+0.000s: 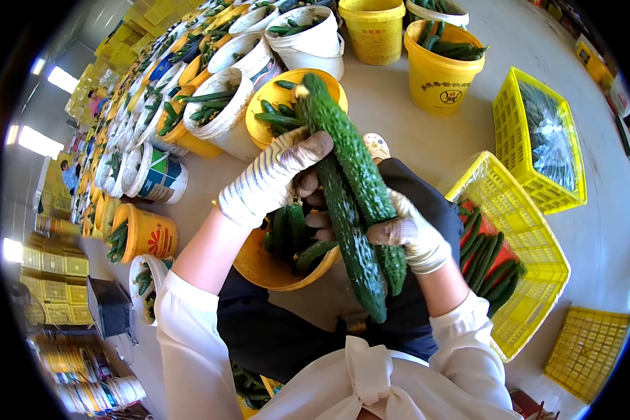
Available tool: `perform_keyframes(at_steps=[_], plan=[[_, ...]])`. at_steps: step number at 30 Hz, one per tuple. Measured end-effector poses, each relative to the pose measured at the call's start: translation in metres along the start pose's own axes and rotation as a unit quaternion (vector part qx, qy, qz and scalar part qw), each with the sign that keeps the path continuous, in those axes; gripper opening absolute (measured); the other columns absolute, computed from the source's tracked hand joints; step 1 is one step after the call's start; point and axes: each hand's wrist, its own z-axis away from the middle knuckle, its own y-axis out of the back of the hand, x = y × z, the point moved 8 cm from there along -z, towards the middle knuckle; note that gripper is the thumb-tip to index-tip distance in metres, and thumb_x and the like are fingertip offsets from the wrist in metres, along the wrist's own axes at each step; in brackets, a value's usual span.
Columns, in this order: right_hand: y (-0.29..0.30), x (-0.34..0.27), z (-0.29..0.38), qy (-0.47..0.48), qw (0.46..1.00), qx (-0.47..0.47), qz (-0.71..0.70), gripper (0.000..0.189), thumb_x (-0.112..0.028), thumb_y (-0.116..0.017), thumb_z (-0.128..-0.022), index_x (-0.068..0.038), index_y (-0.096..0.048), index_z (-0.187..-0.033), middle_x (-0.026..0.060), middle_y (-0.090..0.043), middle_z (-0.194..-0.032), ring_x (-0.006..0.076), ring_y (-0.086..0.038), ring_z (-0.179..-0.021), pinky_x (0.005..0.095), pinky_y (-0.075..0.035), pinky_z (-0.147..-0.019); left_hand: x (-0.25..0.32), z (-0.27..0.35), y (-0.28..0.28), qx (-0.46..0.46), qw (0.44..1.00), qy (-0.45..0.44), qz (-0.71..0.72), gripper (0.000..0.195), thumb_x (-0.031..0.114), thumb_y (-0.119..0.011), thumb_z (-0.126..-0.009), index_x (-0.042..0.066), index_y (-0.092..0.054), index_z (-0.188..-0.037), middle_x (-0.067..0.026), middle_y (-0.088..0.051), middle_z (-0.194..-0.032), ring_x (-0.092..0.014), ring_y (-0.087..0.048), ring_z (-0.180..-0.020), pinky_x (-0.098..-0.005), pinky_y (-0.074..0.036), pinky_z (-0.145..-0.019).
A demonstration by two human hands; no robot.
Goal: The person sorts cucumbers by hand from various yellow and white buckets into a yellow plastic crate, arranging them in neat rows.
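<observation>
My left hand (pixel 265 178), in a striped white work glove with dark fingertips, grips long bumpy green cucumbers (pixel 346 147) near their upper part. My right hand (pixel 412 233), gloved too, closes around the same cucumbers lower down, its thumb across one of them. At least two lie side by side, slanting from upper left to lower right; a darker cucumber (pixel 354 252) is the left one. Beneath my hands, between my legs, an orange-yellow bucket (pixel 273 281) holds more cucumbers (pixel 289 231). The fingers of my left hand are partly hidden behind the held cucumbers.
To my right, a yellow plastic crate (pixel 535 262), lined with clear film, contains cucumbers (pixel 485 257). Another yellow crate (pixel 517 126) holds a plastic-wrapped load. Many buckets of cucumbers stand ahead and left, including a yellow bucket (pixel 443 79). A black box (pixel 107 307) sits left.
</observation>
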Motion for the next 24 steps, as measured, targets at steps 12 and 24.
perform_keyframes(at_steps=[12,24], plan=[[0.148,-0.19,0.227,0.029,0.761,0.428,0.486,0.047,-0.003,-0.068,-0.072,-0.002,-0.054,-0.117,0.0029,-0.058,-0.096,0.0094,-0.053,-0.09,0.0249,-0.045,-0.082,0.113,-0.045,0.095,0.342,0.889,-0.302,-0.018,0.04,0.027,-0.064,-0.085,-0.001,-0.055,-0.112,-0.0122,-0.064,-0.104,-0.011,-0.053,-0.067,-0.0238,-0.044,-0.055],[0.403,-0.011,0.41,-0.028,0.709,0.672,0.21,0.061,-0.009,-0.07,-0.074,0.001,-0.044,-0.128,0.0092,-0.062,-0.101,0.0191,-0.058,-0.088,0.0315,-0.048,-0.078,-0.002,-0.09,0.305,0.515,0.831,-0.144,0.154,0.031,0.032,-0.074,-0.075,0.008,-0.057,-0.084,-0.0039,-0.057,-0.067,-0.012,-0.047,-0.052,-0.0223,-0.038,-0.045]])
